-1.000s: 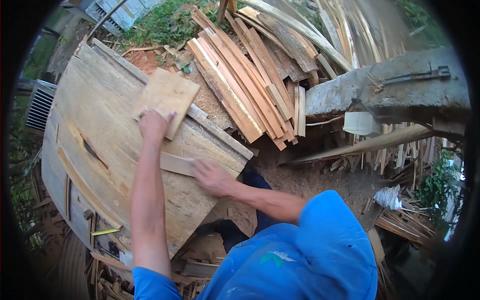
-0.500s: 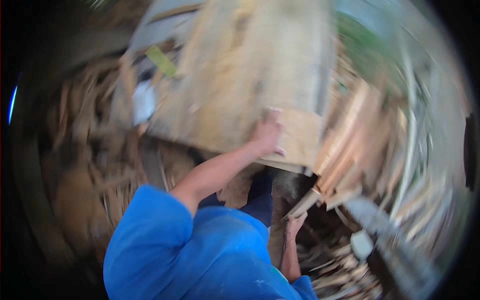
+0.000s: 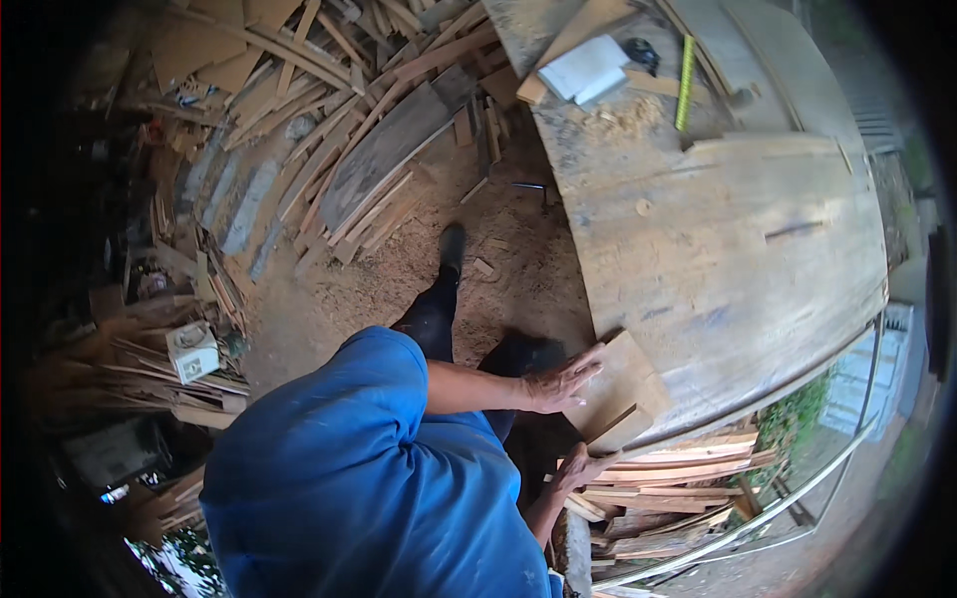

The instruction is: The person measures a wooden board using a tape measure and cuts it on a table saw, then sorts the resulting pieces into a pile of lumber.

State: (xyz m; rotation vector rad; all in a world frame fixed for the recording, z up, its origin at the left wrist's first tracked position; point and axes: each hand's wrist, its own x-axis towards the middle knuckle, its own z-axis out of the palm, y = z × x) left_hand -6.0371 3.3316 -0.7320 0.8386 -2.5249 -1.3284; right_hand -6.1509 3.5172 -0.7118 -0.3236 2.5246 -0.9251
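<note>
My left hand [image 3: 560, 385] is open, fingers stretched out at the near corner of a large wooden worktable [image 3: 718, 229]. Its fingertips reach the edge of a light, flat square of wood [image 3: 626, 374] at that corner. Just below it, my right hand [image 3: 581, 466] is closed on the end of a short piece of wood [image 3: 620, 430]. That piece lies against the table corner beside the flat square. Part of the right hand's grip is hidden by the wood.
On the table's far end lie a yellow strip [image 3: 685, 83], a white flat object [image 3: 583, 68] and shavings [image 3: 623, 118]. Cut boards [image 3: 678, 473] are stacked below the right edge. Scrap wood [image 3: 384, 149] covers the floor at far left, with a white box [image 3: 192, 351] at left.
My view has turned left, so the table now lies to the right. My right hand has come up to the table corner with the piece of wood. My left hand stays near that corner.
</note>
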